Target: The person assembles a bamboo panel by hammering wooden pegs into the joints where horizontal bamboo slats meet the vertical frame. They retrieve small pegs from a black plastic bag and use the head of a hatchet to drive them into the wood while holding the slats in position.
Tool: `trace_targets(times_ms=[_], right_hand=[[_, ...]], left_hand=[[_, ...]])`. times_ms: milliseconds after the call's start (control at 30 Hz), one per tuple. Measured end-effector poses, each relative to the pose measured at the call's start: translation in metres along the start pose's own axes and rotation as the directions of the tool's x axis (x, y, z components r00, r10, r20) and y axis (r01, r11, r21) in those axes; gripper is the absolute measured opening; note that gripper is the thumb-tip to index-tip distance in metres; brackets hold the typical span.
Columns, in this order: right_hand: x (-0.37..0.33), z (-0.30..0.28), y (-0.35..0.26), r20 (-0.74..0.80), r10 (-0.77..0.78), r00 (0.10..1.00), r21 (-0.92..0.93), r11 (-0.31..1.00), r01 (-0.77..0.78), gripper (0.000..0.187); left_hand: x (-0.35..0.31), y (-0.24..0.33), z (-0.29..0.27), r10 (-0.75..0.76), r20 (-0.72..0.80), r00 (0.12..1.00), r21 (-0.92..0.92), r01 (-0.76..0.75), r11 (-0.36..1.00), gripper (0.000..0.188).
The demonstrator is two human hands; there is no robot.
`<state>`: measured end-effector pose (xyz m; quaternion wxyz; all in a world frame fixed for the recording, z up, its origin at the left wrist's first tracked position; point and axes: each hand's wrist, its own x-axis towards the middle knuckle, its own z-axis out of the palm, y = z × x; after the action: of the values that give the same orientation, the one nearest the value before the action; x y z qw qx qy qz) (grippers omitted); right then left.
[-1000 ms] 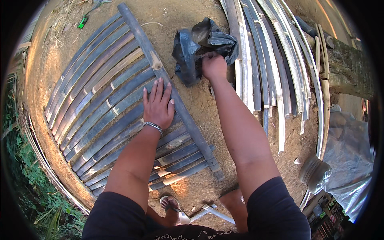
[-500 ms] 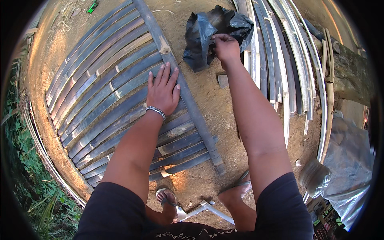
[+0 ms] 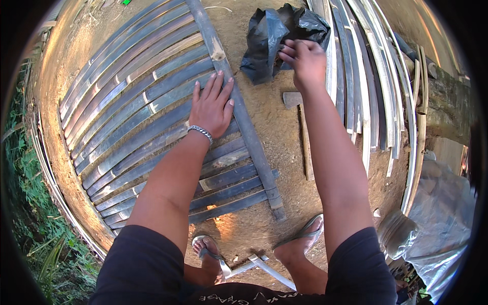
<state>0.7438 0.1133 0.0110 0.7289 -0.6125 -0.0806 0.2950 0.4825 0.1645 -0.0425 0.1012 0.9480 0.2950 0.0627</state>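
My left hand (image 3: 212, 108), wearing a silver chain bracelet, lies flat with fingers spread on a panel of dark bamboo slats (image 3: 170, 109). Its fingertips are beside the long bamboo crosspiece (image 3: 254, 145) that runs over the slat ends. At the near edge of a crumpled black plastic bag (image 3: 264, 43), my right hand (image 3: 309, 66) has its fingers curled together in a pinch. Whatever may be between them is too small to make out. Partly under my right forearm, a hammer (image 3: 306, 145) with a wooden handle rests on the dirt.
Loose bamboo strips (image 3: 363, 76) lie in a long bundle on the right, near a log (image 3: 447, 107). Clear plastic sheeting (image 3: 439, 203) is at the lower right. My sandaled feet (image 3: 208, 254) stand near crossed pale strips (image 3: 264, 267). Green plants (image 3: 40, 218) grow along the left.
My right hand has drawn back a little from inside the black bag, toward me and right. The hammer's handle now shows beside my forearm. My left hand stays on the slats.
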Motion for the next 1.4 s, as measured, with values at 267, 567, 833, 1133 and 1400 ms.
trace_targets(times_ms=[267, 567, 833, 1133, 1400], right_hand=[[-0.164, -0.032, 0.020, 0.021, 0.240, 0.970, -0.196, 0.953, -0.232, 0.019], [-0.226, -0.028, 0.114, -0.017, 0.017, 1.000, -0.355, 0.935, -0.022, 0.022], [-0.226, -0.027, 0.115, -0.016, -0.055, 0.998, -0.472, 0.880, 0.041, 0.024], [-0.227, -0.026, 0.111, -0.054, -0.028, 0.998, -0.327, 0.945, 0.009, 0.023], [-0.226, -0.028, 0.108, -0.098, -0.160, 0.982, -0.406, 0.907, 0.108, 0.011]], left_hand=[[-0.004, -0.004, 0.001, -0.011, -0.021, 1.000, 0.013, 0.011, 1.000, 0.056], [-0.003, -0.004, 0.001, 0.012, -0.011, 1.000, 0.004, -0.012, 1.000, 0.056], [-0.022, -0.001, -0.005, 0.118, 0.084, 0.989, -0.012, -0.117, 0.993, 0.059], [-0.028, -0.009, -0.008, 0.179, -0.019, 0.984, -0.333, -0.175, 0.926, 0.055], [-0.052, -0.016, -0.020, 0.307, 0.070, 0.949, -0.216, -0.286, 0.934, 0.047]])
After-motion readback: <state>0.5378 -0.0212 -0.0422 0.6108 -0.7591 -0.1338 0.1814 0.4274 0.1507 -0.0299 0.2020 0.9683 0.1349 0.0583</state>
